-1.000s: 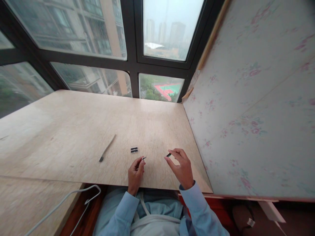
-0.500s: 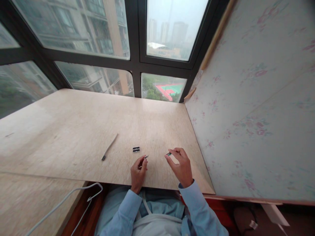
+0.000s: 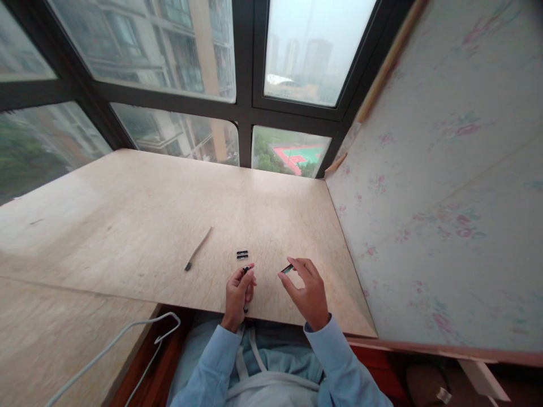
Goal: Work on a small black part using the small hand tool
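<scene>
My left hand is closed around a thin metal tool whose tip points up and away, just in front of a small black part lying on the wooden board. My right hand pinches a small dark chip-like piece between thumb and fingertips, held a little above the board's near edge. The two hands are a hand's width apart.
A slim brush-like tool lies on the board to the left of my hands. A white wire hanger sticks out below the board at lower left. A floral-papered wall stands on the right, with windows behind.
My left hand has raised the metal tool and moved it closer to the small black part. My right hand has drifted slightly left with its piece. The camera has shifted.
</scene>
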Demonstrator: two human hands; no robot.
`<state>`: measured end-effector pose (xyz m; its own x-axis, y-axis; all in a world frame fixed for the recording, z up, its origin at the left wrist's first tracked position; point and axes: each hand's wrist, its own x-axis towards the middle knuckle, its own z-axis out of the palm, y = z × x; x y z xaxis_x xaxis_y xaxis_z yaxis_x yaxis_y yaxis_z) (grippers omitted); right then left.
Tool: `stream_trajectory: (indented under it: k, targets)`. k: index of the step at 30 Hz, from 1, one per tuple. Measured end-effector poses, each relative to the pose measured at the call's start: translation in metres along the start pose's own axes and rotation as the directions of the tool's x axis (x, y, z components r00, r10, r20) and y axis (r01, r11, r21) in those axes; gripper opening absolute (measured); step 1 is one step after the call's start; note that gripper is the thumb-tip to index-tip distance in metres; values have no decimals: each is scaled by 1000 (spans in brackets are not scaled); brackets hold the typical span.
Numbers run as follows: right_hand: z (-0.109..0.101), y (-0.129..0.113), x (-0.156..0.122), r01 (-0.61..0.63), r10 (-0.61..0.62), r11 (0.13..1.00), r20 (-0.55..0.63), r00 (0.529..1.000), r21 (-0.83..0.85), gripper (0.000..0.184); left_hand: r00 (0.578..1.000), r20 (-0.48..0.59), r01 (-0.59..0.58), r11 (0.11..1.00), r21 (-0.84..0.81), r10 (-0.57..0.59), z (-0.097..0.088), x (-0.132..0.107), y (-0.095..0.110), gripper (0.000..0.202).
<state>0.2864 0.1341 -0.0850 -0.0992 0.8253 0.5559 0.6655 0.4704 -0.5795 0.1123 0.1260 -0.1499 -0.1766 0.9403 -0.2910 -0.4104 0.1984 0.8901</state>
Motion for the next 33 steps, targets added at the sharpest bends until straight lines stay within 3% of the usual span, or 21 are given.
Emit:
stream_trajectory:
  k: [7,11,17,24,29,33]
  targets:
    - [18,-31,0,-43,37,982,35,999,187,27,985,170,49,969,-241,-7,4,-26,12,56]
    - [22,-44,-1,-90,65,924,80,995,371,24,981,196,49,956,-290,9,2,-38,17,57]
    - [28,-44,-10,-250,145,781,222,964,573,29,963,178,-181,974,-134,203,0,-49,24,51]
    - [27,-46,-22,-373,232,551,293,928,746,26,905,175,-408,909,90,388,2,-58,31,29]
    - [23,-46,-28,-375,266,520,272,925,767,25,867,190,-495,843,213,461,-3,-64,26,24]
    - [22,-47,-33,-440,302,474,329,895,763,26,815,234,-577,775,258,530,-4,-71,26,23]
